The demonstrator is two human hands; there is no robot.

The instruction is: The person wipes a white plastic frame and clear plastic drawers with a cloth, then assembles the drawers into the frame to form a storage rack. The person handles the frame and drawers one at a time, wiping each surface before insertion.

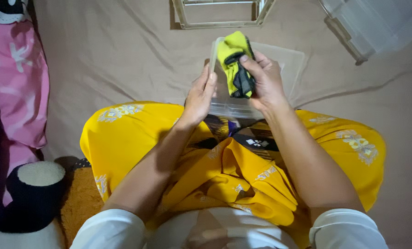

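White sleeves and a yellow patterned cloth [243, 180] over the lap lie nearest. Above them the right hand [267, 83] has its fingers closed on a folded yellow-green and black sock [236, 64], held over a clear plastic box [289, 62] on the bed [99, 55]. The left hand [200, 97] steadies the box's near edge, fingers straight and loosely spread. The step looks like packing; lowering the sock flat comes next.

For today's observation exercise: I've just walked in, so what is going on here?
A person sits on a beige sheet with yellow patterned cloth over the lap. The right hand grips a folded yellow-and-black fabric piece above a clear plastic container. The left hand steadies the container's near edge.
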